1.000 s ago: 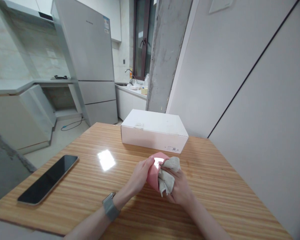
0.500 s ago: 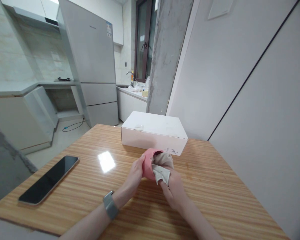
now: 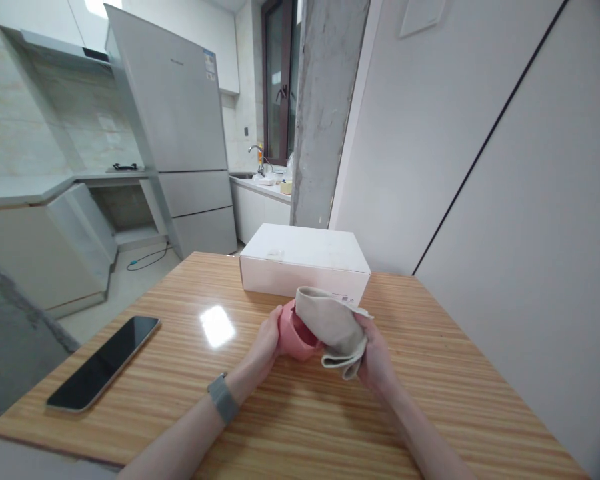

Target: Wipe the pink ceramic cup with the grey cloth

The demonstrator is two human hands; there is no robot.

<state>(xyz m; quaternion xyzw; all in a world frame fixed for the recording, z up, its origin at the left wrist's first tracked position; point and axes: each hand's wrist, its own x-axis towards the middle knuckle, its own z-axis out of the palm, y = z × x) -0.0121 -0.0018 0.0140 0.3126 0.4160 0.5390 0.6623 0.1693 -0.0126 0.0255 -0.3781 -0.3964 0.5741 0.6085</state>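
nearest, just behind the left hand (image 3: 266, 345), a watch (image 3: 223, 399) circled that wrist. the left hand was wrapped around the outer side of a pink cup (image 3: 291, 339), above the wood-grain table (image 3: 480, 413); whether the cup touched it, i could not tell. its mouth was tipped toward the right hand (image 3: 377, 357), which gripped a bunched beige cloth (image 3: 333, 323) by the side nearest it. the cloth was probably light, soft and floppy, best held in a gathered wad; the cup seemed light, stiff and rather slick, safest held round its wall, clear of the rim. inside the cup only shaded pink showed; the cloth covered part of the opening, hiding anything deeper. to the left of both hands lay a smartphone (image 3: 103, 363), screen up. beyond the hands sat a white cardboard box (image 3: 305, 250), closed, contents unseen. farther off stood a refrigerator (image 3: 180, 113).
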